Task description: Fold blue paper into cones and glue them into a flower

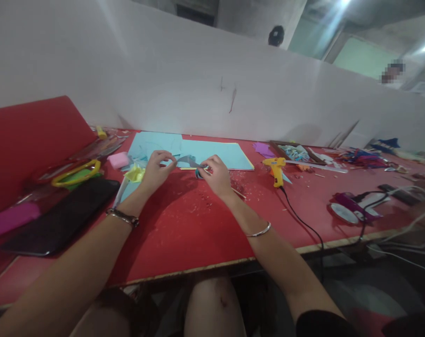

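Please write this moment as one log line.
left hand: pinching grey strip | right hand: pinching same strip | yellow glue gun: on red table, right of hands | light-blue paper: beyond strip

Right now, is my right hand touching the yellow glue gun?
Apart. The head view shows a stretch of red tabletop between the right hand and the yellow glue gun.

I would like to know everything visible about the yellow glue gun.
The glue gun is yellow and looks like plastic, with a barrel, a handle and a black cord. It rests on the red tabletop, to the right of the right hand, barrel across the view, handle toward the front edge. The cord runs from the handle's end to that edge. No hand touches it. Whether it is on cannot be told.
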Available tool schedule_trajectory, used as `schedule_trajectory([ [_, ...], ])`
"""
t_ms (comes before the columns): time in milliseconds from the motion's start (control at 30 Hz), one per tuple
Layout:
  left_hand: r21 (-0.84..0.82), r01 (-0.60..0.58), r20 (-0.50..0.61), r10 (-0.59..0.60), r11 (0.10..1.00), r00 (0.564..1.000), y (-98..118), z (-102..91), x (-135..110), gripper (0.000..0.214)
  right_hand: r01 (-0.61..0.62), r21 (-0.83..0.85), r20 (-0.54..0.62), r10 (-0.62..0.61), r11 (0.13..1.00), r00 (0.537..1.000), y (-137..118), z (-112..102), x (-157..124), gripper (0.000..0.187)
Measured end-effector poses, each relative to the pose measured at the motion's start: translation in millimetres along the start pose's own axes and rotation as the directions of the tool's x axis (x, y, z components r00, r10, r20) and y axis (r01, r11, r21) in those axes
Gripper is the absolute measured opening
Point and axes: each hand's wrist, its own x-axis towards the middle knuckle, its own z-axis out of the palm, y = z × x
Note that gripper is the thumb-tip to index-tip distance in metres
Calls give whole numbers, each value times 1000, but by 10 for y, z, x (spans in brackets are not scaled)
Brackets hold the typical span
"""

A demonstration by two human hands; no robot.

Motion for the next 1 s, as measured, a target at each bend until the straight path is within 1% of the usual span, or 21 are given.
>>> schedule_trajectory([
  [100,9,26,-25,-26,1000,999,-23,-12,13,4,10,2,21,-10,1000,1000,17,9,0,13],
  [300,12,64,-32,-63,998,998,-29,-40,22,6,5,23,45,-6,1000,999,33,7,0,16],
  [533,-24,-2,19,2,1000,1000,15,-49,-2,8,11,20,57,-12,1000,998,4,-9,-1,17],
  [667,-45,-2,49,4,999,999,31,-51,-6,8,48,65,87,-54,997,995,-12,-5,-4,18],
  [833,-34,-9,56,11,999,998,53,-63,-19,9,48,66,80,-53,997,995,-14,-1,-8,19],
  [933,-24,-16,69,18,1000,997,35,-79,-11,11,71,57,94,-77,996,993,-19,-1,-10,16],
  [1000,-8,-17,109,18,1000,994,-17,-97,10,13,74,12,105,-75,997,992,-15,-6,-9,14],
])
